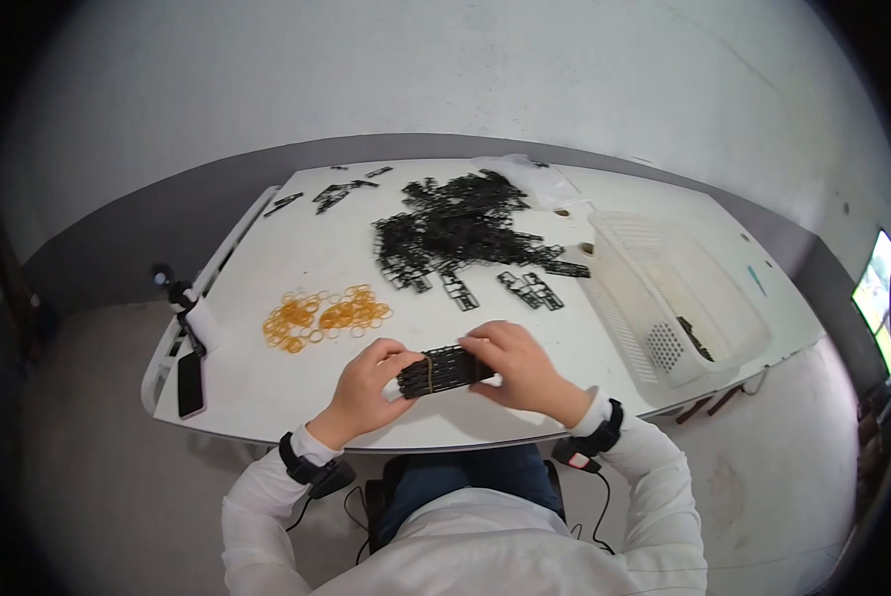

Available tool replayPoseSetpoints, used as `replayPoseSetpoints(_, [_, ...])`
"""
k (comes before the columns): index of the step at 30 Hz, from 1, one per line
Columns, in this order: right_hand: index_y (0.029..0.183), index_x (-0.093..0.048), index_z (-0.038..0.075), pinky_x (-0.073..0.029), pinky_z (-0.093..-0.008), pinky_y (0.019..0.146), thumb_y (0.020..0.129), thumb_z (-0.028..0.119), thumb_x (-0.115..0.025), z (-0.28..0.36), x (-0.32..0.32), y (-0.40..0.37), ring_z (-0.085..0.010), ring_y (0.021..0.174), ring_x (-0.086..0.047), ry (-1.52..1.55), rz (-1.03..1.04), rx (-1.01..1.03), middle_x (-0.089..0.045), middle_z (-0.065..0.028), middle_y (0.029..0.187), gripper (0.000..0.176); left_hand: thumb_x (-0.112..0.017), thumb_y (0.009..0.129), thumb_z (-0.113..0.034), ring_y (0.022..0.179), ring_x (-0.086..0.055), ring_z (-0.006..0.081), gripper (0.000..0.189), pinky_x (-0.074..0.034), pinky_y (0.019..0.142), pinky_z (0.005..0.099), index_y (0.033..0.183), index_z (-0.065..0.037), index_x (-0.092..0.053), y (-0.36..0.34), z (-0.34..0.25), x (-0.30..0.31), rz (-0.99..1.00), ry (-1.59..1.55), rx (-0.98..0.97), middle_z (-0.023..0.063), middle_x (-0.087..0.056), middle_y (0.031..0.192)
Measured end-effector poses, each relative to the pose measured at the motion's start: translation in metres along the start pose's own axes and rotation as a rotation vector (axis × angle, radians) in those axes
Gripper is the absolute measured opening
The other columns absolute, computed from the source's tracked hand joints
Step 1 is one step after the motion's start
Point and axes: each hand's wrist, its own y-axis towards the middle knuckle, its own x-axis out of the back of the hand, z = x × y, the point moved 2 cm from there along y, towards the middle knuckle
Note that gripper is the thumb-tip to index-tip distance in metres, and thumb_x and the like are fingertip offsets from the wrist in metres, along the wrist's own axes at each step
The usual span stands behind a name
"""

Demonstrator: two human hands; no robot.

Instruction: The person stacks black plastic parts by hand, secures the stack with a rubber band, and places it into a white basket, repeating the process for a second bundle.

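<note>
A stack of black plastic pieces (447, 370) is held level between my two hands, above the front edge of the white table (256, 397). My left hand (368, 389) grips its left end, near a rubber band that runs around the stack. Around the right end my right hand (515, 368) is closed, with a second band partly visible by the fingers. Loose tan rubber bands (328, 314) lie beyond my left hand. Farther back is a large heap of black plastic pieces (455, 223).
At the right stands a white perforated basket (679, 298) with some black pieces inside. A clear plastic bag (535, 181) lies behind the heap. A phone (192, 383) and a white bottle (199, 320) are at the left edge. Black pieces (334, 196) lie scattered at the back left.
</note>
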Motion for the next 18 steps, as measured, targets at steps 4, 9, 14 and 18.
replayPoseSetpoints(4, [0.104,-0.054,0.005,-0.043,-0.0386,0.075,0.056,0.015,-0.07,0.007,-0.009,0.002,-0.0284,0.087,-0.054,0.002,0.083,0.05,-0.054,-0.0098,0.095,0.052,-0.073,0.057,-0.009,0.081,-0.056,0.0274,0.045,-0.047,0.07,0.0322,0.099,-0.005,-0.058,0.0,0.001,-0.011,0.039,0.009,-0.047,0.0105,-0.053,0.091])
replayPoseSetpoints(9, [0.101,-0.055,0.006,-0.045,-0.0383,0.07,0.057,0.012,-0.068,-0.006,-0.002,0.01,-0.0283,0.083,-0.054,-0.085,0.268,0.047,-0.055,-0.0082,0.091,0.047,-0.074,0.056,-0.009,0.094,-0.053,0.0293,0.059,-0.045,0.078,0.0348,0.111,-0.005,-0.051,0.007,-0.008,-0.019,0.039,0.002,0.059,0.0136,-0.05,0.106])
replayPoseSetpoints(14, [0.097,-0.057,0.011,-0.046,-0.0389,0.073,0.059,0.008,-0.069,-0.081,0.086,0.032,-0.0285,0.087,-0.055,-0.4,0.264,-0.067,-0.056,-0.0086,0.092,0.04,-0.074,0.059,-0.012,0.1,-0.052,0.0297,0.063,-0.047,0.08,0.0339,0.117,-0.005,-0.048,0.007,-0.006,-0.021,0.002,-0.006,0.146,0.0159,-0.045,0.118])
replayPoseSetpoints(18, [0.1,-0.057,0.01,-0.046,-0.0391,0.073,0.065,0.007,-0.065,-0.168,0.189,0.012,-0.0308,0.087,-0.055,-0.761,0.441,-0.391,-0.056,-0.0102,0.092,0.036,-0.075,0.057,-0.009,0.108,-0.047,0.0294,0.066,-0.041,0.09,0.036,0.116,-0.003,-0.045,-0.008,0.019,-0.038,0.156,-0.076,0.307,0.016,-0.041,0.123])
